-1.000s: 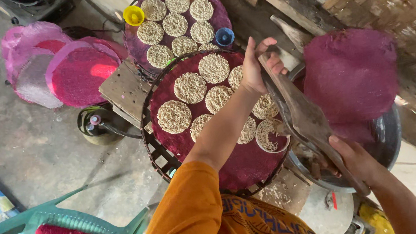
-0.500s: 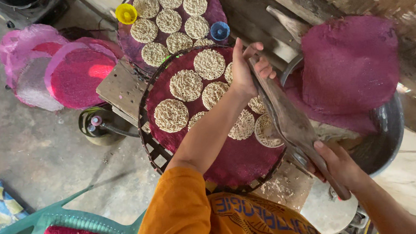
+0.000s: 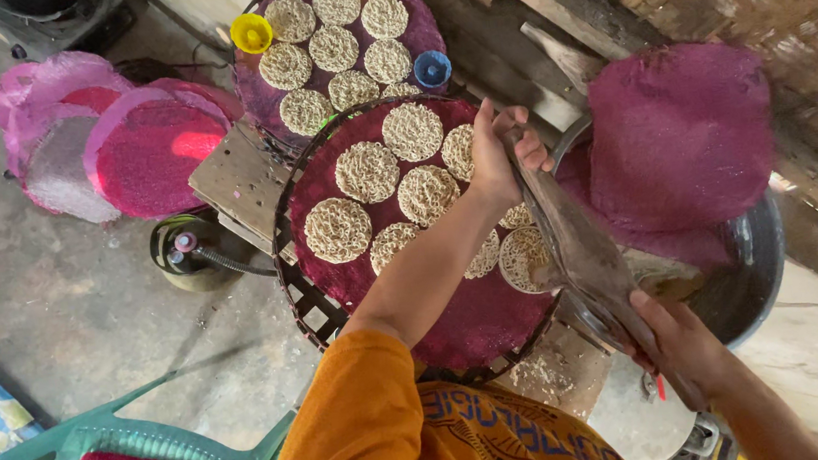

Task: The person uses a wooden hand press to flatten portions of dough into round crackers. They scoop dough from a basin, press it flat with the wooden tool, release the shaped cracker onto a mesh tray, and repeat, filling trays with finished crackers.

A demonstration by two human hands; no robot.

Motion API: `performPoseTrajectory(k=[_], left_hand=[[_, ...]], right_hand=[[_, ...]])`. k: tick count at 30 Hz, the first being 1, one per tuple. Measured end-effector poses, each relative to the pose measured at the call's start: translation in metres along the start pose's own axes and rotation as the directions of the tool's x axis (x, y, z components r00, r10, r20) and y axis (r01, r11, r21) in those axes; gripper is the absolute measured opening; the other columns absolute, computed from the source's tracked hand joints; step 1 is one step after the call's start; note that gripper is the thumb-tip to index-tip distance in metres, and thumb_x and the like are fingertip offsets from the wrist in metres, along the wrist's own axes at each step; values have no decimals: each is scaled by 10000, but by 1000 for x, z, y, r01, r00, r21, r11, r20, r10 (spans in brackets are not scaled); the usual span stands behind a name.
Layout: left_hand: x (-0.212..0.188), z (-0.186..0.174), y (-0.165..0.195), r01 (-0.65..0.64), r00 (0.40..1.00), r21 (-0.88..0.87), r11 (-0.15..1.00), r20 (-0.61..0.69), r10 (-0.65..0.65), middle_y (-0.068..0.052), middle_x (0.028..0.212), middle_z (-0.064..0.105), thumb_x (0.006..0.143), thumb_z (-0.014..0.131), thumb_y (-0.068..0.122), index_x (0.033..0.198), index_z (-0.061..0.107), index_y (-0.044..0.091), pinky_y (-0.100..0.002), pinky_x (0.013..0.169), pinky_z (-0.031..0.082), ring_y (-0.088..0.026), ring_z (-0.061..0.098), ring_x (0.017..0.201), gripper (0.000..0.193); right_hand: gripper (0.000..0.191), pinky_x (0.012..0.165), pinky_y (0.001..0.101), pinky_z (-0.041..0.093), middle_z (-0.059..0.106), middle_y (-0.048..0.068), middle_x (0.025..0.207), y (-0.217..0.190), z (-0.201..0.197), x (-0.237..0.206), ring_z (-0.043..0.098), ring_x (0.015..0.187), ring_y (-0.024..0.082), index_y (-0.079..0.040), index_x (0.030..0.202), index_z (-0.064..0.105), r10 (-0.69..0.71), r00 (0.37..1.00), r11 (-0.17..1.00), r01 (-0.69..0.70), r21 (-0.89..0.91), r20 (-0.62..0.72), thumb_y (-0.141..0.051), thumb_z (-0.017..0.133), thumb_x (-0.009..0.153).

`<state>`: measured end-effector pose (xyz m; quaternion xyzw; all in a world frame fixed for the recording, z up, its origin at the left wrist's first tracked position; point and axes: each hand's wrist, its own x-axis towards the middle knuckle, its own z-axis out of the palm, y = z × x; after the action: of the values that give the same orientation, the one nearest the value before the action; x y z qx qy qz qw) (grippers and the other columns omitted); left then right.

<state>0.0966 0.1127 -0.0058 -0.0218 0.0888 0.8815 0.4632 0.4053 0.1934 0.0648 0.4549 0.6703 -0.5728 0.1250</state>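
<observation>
**Two hands, one long metal tool above a tray of noodle rounds**

Two bare hands grip the same long, flat, grey metal tool (image 3: pixel 579 255), one at each end. Nearest the camera, the right hand (image 3: pixel 680 344) is clenched around the lower end; the tool's tip is hidden inside the fist, and the forearm is cut off by the frame's lower edge. Further up, the left hand (image 3: pixel 501 153), at the end of an orange sleeve (image 3: pixel 358 432), wraps its fingers (image 3: pixel 528 150) over the upper end, which is blurred and hard to make out. The tool slants between the hands, along the right rim of a round wire tray (image 3: pixel 299 299) lined with purple mesh and carrying pale noodle rounds (image 3: pixel 366 172); the rounds lie just left of the left hand, some covered by the forearm. To the right, a purple mesh sheet (image 3: pixel 682 132), blurred, hangs over a dark metal basin (image 3: pixel 758 269). Beyond, a second tray (image 3: pixel 426 31) holds more rounds beside small yellow (image 3: pixel 252 33) and blue (image 3: pixel 431 68) cups.
</observation>
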Motion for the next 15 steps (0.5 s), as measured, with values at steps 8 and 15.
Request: performPoseTrajectory(k=[8,15], left_hand=[[-17,18,23,211,904,474,855,239,-355,-129,1494,544,993,322,750,1619,335,34,-476,1200,351,-271,497,1424,951],[-97,20,-12,-59,992,884,-464,1,-124,-182,1153,765,816,724,323,1206,660,15,-383,954,641,-310,778,1034,501]], right_hand=[[660,482,356,426,593,129,631,3,-27,-2,523,509,227,44,866,647,-117,991,979,126,161,-62,-495,322,1066],[487,659,364,591,727,106,953,-12,26,38,715,801,216,-26,1193,648,-613,790,774,595,217,19,-450,486,1019]])
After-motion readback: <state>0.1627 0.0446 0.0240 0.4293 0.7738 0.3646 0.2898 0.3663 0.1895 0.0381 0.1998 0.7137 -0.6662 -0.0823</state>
